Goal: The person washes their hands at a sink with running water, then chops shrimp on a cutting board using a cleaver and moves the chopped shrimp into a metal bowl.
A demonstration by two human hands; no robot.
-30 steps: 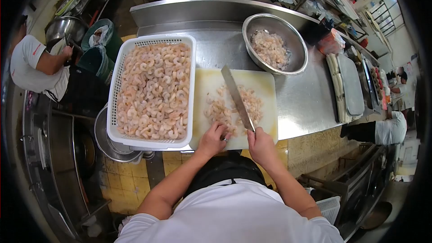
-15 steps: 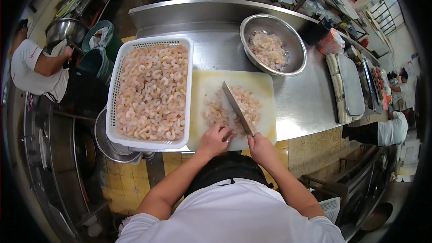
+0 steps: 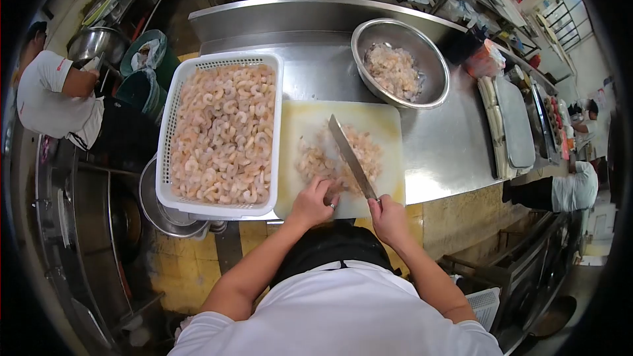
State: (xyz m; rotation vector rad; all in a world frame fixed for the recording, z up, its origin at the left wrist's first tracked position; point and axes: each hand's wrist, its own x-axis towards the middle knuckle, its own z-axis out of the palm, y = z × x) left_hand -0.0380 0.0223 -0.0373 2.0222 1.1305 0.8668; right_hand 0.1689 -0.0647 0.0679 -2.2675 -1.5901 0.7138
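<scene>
In my right hand point(image 3: 389, 215) is the handle of a knife point(image 3: 354, 160), its long blade slanting up and left over the cutting board point(image 3: 290, 130). Chopped shrimp point(image 3: 369, 149) lies right of the blade, and a pile of shrimp point(image 3: 315, 161) lies to its left. My left hand point(image 3: 312, 202) rests at the board's near edge with fingers curled on shrimp, partly hidden by the hand. A white perforated basket point(image 3: 279, 105) full of peeled shrimp point(image 3: 221, 135) stands left of the board. Behind the board, a steel bowl point(image 3: 432, 95) holds more chopped shrimp point(image 3: 390, 69).
All this stands on a steel table point(image 3: 448, 158) with a raised back edge. Trays point(image 3: 514, 125) and a dark container point(image 3: 467, 44) sit at the right. Green bins point(image 3: 142, 89) and a person in a white shirt point(image 3: 53, 95) are at the left; other people work at the far right.
The knife and my right hand have shifted slightly right, away from my left hand, which stays nearly in place. The person at the left has leaned a little.
</scene>
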